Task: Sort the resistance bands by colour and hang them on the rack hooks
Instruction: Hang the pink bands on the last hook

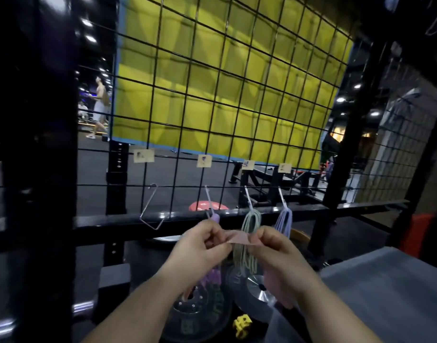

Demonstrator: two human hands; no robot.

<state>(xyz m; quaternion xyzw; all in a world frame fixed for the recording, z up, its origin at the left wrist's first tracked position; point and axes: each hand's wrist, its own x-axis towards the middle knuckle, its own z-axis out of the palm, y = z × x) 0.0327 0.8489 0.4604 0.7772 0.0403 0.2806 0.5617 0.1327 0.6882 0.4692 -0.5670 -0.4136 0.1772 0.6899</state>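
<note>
Both hands work close in: the left hand (202, 241) and right hand (274, 246) each pinch one end of a thin, flat pink rubber band (239, 237), held taut just before the lower edge of the black wire-grid rack (101, 221).

Step, as I judge it: placing pink.

Purple loops (216, 219), pale green loops (252, 219) and lavender-blue loops (285, 220) hang limp from slim metal hooks (248, 198).

A bare bent-wire hook (150, 209) sits towards the left edge, under a paper label (143, 155). It is the likely target: open the loop, carry it left and over the tip.
</note>
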